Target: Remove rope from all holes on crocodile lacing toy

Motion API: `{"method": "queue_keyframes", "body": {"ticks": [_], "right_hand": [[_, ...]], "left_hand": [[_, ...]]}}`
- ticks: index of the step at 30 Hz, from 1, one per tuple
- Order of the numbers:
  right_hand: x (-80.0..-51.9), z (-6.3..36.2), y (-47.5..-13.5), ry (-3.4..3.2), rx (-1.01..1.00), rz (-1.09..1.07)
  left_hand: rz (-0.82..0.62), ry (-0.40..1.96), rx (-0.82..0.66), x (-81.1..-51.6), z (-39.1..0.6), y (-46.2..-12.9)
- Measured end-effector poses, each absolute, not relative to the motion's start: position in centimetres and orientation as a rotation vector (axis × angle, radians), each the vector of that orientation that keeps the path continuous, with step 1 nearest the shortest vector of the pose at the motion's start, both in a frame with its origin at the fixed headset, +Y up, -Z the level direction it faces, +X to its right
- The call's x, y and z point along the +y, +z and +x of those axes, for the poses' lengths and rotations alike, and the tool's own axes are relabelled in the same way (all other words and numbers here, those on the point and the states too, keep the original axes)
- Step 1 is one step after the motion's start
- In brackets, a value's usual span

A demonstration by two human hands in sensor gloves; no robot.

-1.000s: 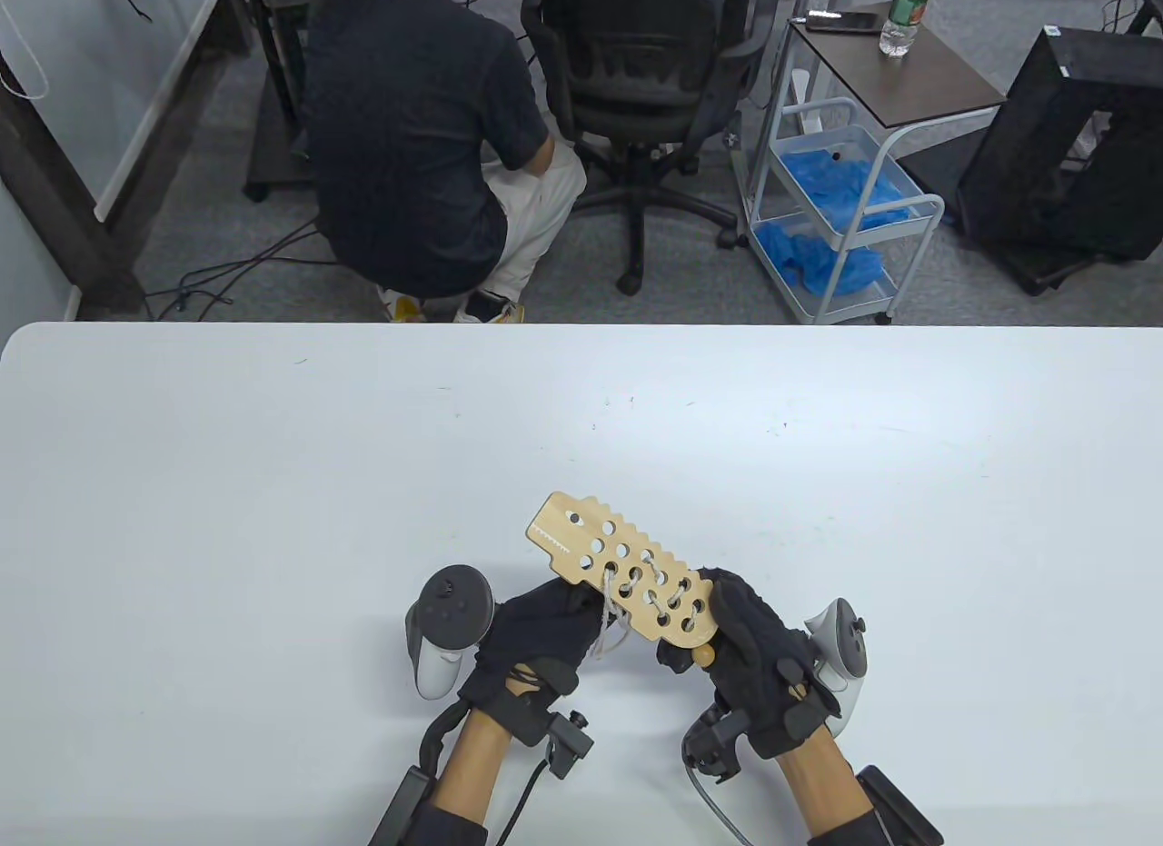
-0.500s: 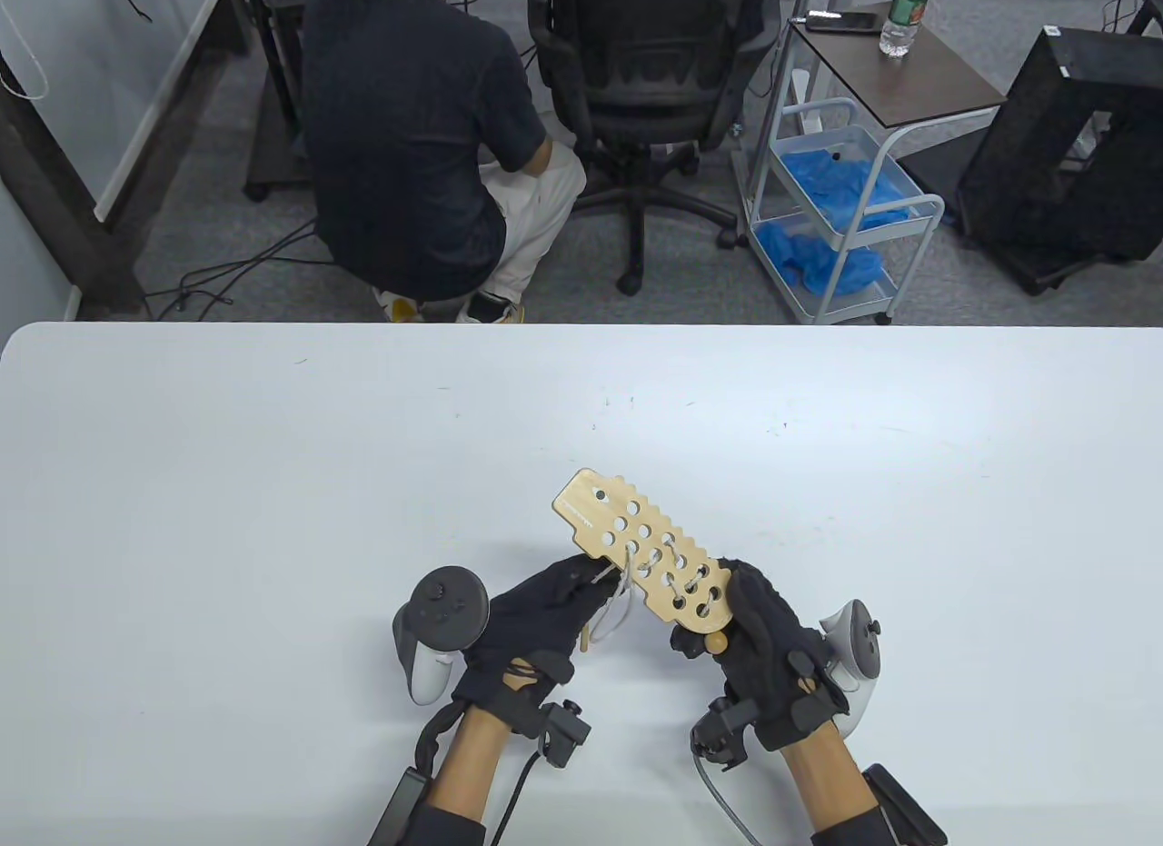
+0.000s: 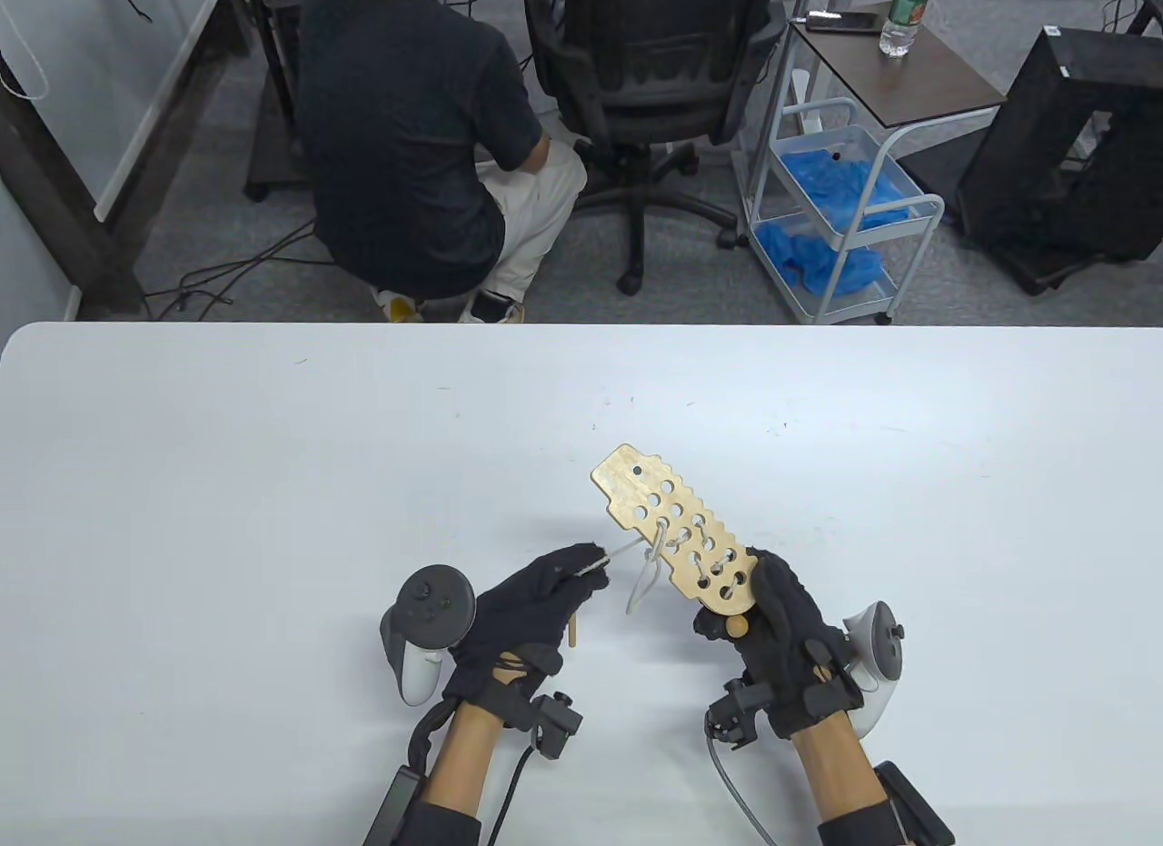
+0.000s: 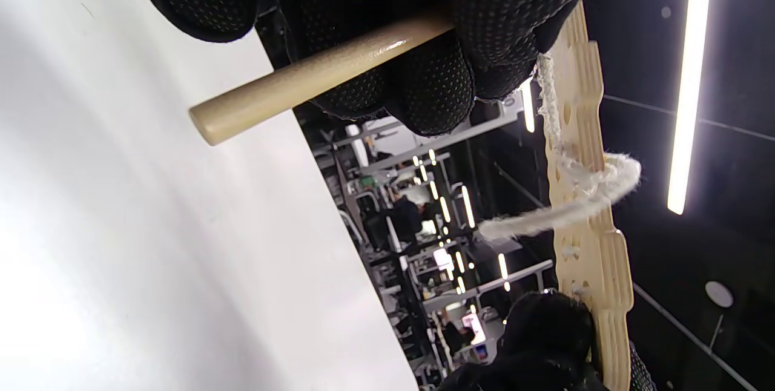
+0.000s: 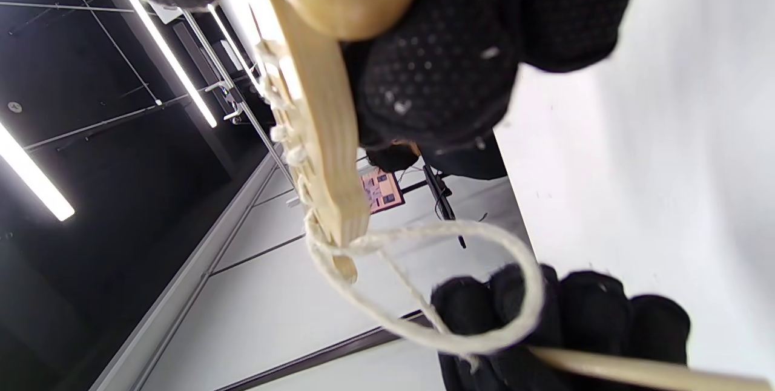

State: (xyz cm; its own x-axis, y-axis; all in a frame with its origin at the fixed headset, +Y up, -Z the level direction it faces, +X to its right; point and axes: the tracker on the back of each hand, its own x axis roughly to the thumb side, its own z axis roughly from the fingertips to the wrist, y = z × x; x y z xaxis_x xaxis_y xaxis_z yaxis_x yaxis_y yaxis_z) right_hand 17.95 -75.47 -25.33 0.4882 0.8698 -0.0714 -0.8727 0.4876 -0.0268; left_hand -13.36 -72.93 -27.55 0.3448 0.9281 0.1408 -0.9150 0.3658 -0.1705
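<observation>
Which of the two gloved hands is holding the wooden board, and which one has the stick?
The right hand grips the board by its near end. The left hand holds the stick and the rope.

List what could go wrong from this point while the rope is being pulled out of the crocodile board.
1. The rope hangs in a slack loop beside the crocodile board; pulling may cinch it around the board's edge and jam.
2. The right hand holds only the board's tail end, so a hard tug could twist or slip it.
3. The left hand pinches the wooden needle near its rope end; it might slip free under tension.
</observation>
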Motion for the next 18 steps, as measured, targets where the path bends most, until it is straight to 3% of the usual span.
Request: {"method": "queue_keyframes", "body": {"ticks": [18], "right_hand": [[-75.7, 19.5, -25.6, 1.023, 0.004, -0.123]], "left_hand": [[-0.034, 1.132, -0.127, -73.4, -15.0, -27.9]]}}
